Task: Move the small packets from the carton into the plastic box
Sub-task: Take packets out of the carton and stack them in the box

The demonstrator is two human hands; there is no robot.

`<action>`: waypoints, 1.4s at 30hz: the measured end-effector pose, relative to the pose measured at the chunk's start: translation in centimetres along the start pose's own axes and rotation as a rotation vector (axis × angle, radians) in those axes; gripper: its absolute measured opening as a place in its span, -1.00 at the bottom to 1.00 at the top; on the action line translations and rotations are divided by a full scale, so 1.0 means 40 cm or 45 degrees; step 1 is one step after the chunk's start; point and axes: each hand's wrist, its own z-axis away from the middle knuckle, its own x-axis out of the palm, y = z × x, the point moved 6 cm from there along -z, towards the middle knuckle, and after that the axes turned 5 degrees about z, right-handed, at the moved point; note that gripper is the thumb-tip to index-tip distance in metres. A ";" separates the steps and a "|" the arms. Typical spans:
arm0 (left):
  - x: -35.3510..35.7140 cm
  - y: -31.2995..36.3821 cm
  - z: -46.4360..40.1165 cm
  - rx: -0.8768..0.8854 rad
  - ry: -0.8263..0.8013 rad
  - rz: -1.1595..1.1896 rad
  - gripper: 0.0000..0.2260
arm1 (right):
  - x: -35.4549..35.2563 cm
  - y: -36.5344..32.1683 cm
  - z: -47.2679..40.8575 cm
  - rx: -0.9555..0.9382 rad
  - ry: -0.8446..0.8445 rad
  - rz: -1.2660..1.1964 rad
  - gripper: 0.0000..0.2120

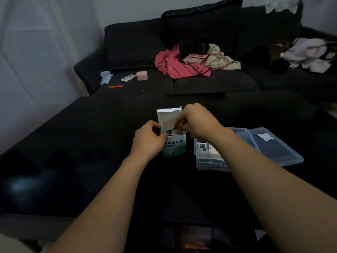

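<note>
A white and green carton [175,145] stands upright on the black table [91,143], its lid flap open and pointing up. My left hand [148,138] grips the carton's left side. Over the carton's open mouth, my right hand [196,121] has its fingers pinched on small packets [170,132] that stick out of the opening. Just right of the carton sits the clear plastic box [209,157] with several packets lying inside; my right forearm covers part of it.
The box's clear lid [273,147] lies open to the right. Behind the table is a dark sofa [138,42] with a pink garment [175,64], a small pink case [141,75], a small packet, an orange strip and other clothes.
</note>
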 end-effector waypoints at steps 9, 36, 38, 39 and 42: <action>0.001 0.003 0.002 -0.018 -0.021 0.005 -0.73 | 0.003 0.022 -0.015 -0.031 0.095 -0.118 -0.94; 0.087 0.197 0.080 0.054 -0.298 1.122 -0.83 | -0.149 0.050 0.054 0.034 0.284 -1.038 -0.88; 0.120 0.199 0.088 -0.195 -0.427 1.335 -0.77 | -0.146 0.070 0.065 0.075 0.268 -0.957 -0.87; 0.133 0.202 0.093 -0.297 -0.481 1.413 -0.70 | -0.143 0.082 0.070 0.105 0.247 -0.943 -0.87; 0.149 0.198 0.097 -0.437 -0.486 1.471 -0.60 | -0.130 0.112 0.083 0.206 0.207 -0.973 -0.81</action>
